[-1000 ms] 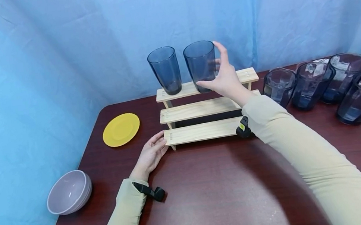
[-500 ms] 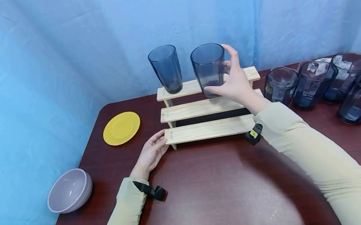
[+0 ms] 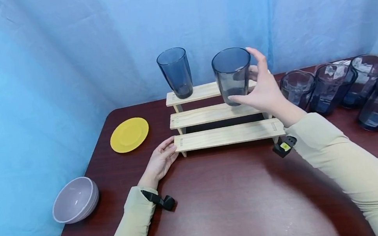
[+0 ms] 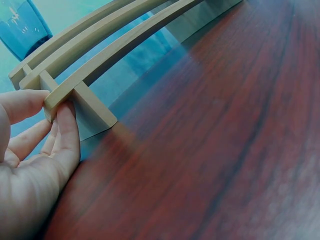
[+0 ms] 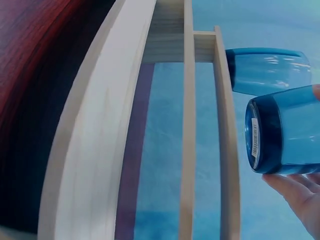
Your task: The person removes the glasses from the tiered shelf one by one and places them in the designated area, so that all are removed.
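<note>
A three-step wooden rack (image 3: 228, 135) stands on the table. My left hand (image 3: 160, 161) pinches the left end of its lowest step; in the left wrist view the thumb lies above the board and the fingers (image 4: 67, 125) beneath it. My right hand (image 3: 266, 89) grips a blue-grey drinking glass (image 3: 231, 75) by its side, upright above the rack. In the right wrist view, that glass (image 5: 295, 132) hangs apart from the boards, with a barcode sticker on its base. Another such glass (image 3: 175, 72) stands upright on the left part of the top step.
Several more dark glasses (image 3: 333, 80) stand at the right, beside the rack. A yellow plate (image 3: 129, 135) lies to the rack's left, and stacked lilac bowls (image 3: 75, 201) sit near the table's left edge. Blue cloth (image 3: 128, 31) hangs behind and to the left.
My right hand has carried the glass from over the top step to the right and slightly nearer to me. The left hand keeps its hold on the rack, and the other glass stays put.
</note>
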Demonstrator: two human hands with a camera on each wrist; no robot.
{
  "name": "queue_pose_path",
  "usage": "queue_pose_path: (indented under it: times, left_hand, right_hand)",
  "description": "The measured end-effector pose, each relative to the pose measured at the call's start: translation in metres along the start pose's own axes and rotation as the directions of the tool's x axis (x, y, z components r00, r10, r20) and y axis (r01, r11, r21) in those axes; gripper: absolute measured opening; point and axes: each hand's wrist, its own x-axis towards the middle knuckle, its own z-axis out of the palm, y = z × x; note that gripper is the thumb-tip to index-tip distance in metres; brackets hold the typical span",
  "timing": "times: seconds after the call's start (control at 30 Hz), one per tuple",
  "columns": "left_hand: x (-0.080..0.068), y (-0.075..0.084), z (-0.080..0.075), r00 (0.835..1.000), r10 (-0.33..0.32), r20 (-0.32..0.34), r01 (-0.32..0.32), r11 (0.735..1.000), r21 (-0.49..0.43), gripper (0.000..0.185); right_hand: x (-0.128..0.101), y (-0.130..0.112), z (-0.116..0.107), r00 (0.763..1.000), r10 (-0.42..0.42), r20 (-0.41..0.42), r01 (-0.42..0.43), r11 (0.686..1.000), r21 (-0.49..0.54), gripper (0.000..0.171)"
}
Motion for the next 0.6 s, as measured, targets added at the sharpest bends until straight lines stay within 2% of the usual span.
queue_pose_path:
  times: [0.13,0.27,0.43,0.6]
  left_hand:
    - [0.002,-0.001,0.001,1.000,0.004,0.010,-0.004,1.000,-0.007,0.052]
    - [0.003,-0.001,0.001,1.000,0.002,0.014,-0.002,1.000,-0.017,0.052]
    - [0.004,0.000,0.001,1.000,0.000,0.007,0.000,1.000,-0.012,0.052]
    - [0.004,0.000,0.001,1.000,-0.003,-0.002,0.003,1.000,-0.010,0.052]
  right_hand:
    - [-0.011,-0.001,-0.013,1.000,-0.027,-0.013,0.027,0.999,-0.035,0.111]
    - [-0.024,0.000,-0.025,0.999,-0.051,-0.014,0.051,0.998,-0.025,0.111]
    - [-0.041,0.006,-0.035,0.992,-0.127,-0.013,0.128,0.992,0.024,0.111]
    - [-0.056,0.012,-0.041,0.982,-0.191,0.001,0.191,0.981,-0.018,0.112]
